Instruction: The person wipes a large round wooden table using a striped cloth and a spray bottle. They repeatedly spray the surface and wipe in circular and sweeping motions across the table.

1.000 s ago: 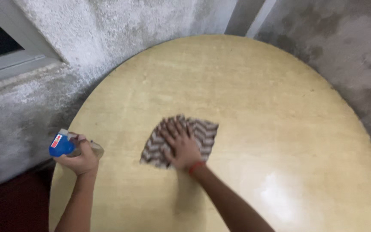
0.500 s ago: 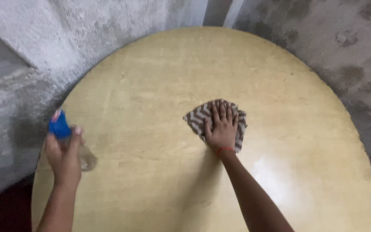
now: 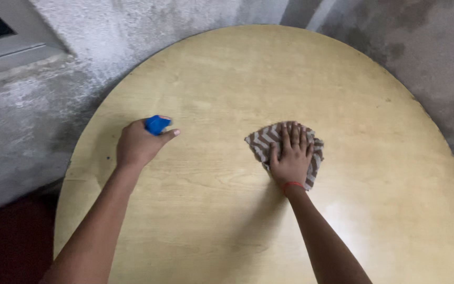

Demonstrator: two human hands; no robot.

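Here, the right hand [image 3: 291,160] lay flat and spread on a zigzag-patterned cloth [image 3: 262,143], palm down, all fingers extended toward 12 o'clock, pressing the cloth against the round table [image 3: 227,210]. The cloth sat a little right of the table's centre, bunched into a rough fan, its brown-and-white edges showing at 9 o'clock and 3 o'clock of the hand. A red band circled that wrist.

The left hand [image 3: 138,144] was clenched around a spray bottle [image 3: 157,125], of which only the blue head showed at 1 o'clock of the knuckles; the body was hidden inside the fist. It hovered over the table's left part, at 9 o'clock of the cloth and well apart from it.

Judging by its folds, the cloth was soft, limp and light: it would slide easily under a flat palm on this smooth, glossy top, and would crumple if pinched, so broad pressure from above suited it better than a fingertip hold. The bottle looked like light rigid plastic, best taken around the neck with 1 finger free for the trigger. Rough grey walls [image 3: 132,31] ringed the table from 9 to 3 o'clock.
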